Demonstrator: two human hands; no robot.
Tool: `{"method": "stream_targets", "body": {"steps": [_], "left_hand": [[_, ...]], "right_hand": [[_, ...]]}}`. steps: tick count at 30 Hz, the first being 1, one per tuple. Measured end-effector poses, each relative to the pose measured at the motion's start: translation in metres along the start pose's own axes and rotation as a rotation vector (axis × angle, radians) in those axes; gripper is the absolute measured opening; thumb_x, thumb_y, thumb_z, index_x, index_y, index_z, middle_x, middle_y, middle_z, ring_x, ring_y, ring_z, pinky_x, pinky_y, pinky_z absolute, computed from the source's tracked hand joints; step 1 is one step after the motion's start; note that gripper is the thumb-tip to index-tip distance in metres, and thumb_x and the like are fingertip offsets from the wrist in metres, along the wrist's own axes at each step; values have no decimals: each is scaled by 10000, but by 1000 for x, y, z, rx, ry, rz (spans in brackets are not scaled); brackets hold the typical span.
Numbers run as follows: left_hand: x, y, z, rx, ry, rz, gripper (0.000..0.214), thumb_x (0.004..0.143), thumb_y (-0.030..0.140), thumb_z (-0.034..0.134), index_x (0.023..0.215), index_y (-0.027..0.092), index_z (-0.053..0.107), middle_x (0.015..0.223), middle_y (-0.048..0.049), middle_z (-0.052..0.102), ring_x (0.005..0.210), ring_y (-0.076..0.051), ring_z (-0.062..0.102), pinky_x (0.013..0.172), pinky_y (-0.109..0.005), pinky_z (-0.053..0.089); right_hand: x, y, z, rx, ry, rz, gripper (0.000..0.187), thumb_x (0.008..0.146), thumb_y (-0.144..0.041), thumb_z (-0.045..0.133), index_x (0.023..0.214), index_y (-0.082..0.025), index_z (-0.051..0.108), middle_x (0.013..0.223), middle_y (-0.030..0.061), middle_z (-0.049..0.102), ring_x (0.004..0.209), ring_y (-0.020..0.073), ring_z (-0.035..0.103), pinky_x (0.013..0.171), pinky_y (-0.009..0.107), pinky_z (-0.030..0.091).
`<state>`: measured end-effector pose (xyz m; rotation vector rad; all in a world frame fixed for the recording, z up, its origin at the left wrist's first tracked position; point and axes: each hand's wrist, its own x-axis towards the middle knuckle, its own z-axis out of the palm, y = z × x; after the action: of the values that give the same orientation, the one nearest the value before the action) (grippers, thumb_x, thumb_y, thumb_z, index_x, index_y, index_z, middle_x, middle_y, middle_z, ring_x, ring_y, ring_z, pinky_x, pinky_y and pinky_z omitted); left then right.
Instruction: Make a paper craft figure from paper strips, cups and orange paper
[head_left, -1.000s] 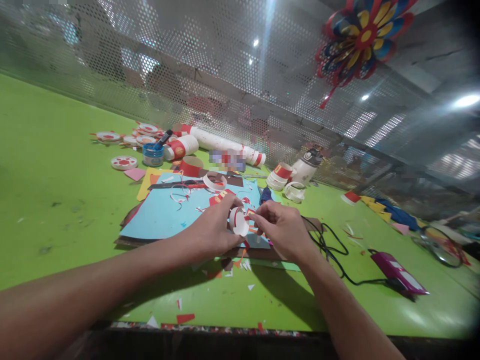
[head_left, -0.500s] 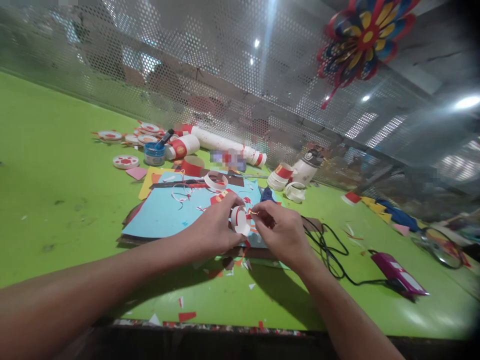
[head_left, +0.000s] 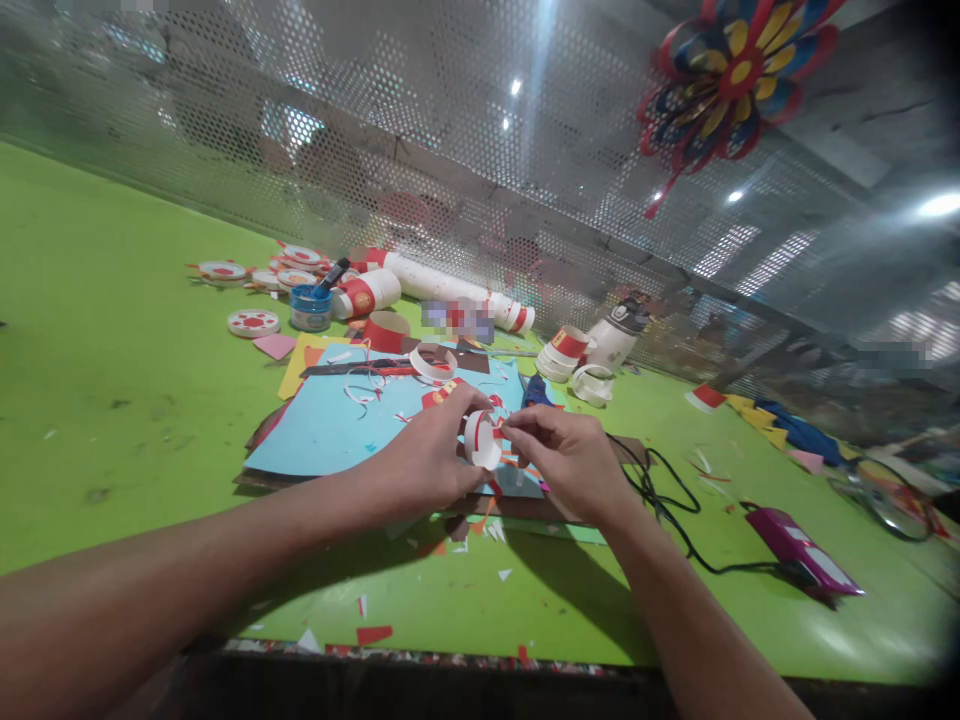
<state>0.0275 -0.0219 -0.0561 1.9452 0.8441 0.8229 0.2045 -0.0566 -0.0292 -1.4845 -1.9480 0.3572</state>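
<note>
My left hand [head_left: 431, 450] is closed around a small white paper ring [head_left: 484, 442] with a red stripe inside, its open side turned toward my right hand. A small red strip [head_left: 499, 433] shows at the ring's right edge. The fingertips of my right hand [head_left: 566, 455] are pinched together at that strip; how far they wrap it is hidden. Both hands hover over a light blue paper sheet [head_left: 322, 440]. On the sheet lie scissors [head_left: 360, 368], another white ring [head_left: 433, 362] and thin paper curls.
Behind stand a blue jar [head_left: 310, 308], a long white tube [head_left: 450, 285], a paper cup [head_left: 566, 350] and a white bottle [head_left: 613, 335]. A purple device [head_left: 802, 552] with a black cord lies right. Paper scraps [head_left: 375, 634] lie near the front edge.
My right fingertips have closed in by the ring, and the thin yellowish bit seen at them before no longer shows. My left hand keeps its hold; the view has shifted slightly.
</note>
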Motion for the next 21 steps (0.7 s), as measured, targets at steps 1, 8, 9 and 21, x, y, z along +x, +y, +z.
{"method": "stream_targets", "body": {"steps": [1,8,9,21], "left_hand": [[0,0,0,3,0,5,427,646,176,608,1037,203,437,826,-11,581,710,-173,548,627,-306,434],[2,-1,-1,-35,16,37,408,628,155,622,1002,199,465,849,-12,587,720,-165,553,643,-308,438],[2,-1,-1,-54,19,45,415,623,152,627,1004,198,467,860,-13,591,732,-167,557,648,-306,441],[6,-2,-2,-119,77,20,446,607,194,682,990,187,452,868,-12,562,739,-162,560,635,-296,456]], "right_hand": [[0,0,-1,18,-17,19,100,823,-205,593,806,-160,680,711,21,683,583,121,575,555,233,451],[0,4,-2,48,-30,-8,92,825,-208,593,812,-171,676,733,20,679,621,126,579,589,247,458],[0,5,-2,55,-25,-9,88,823,-221,601,834,-169,671,717,17,668,604,123,572,579,247,455],[1,-3,-10,259,-99,154,268,851,-394,550,775,-147,618,670,6,623,579,108,586,563,241,488]]}}
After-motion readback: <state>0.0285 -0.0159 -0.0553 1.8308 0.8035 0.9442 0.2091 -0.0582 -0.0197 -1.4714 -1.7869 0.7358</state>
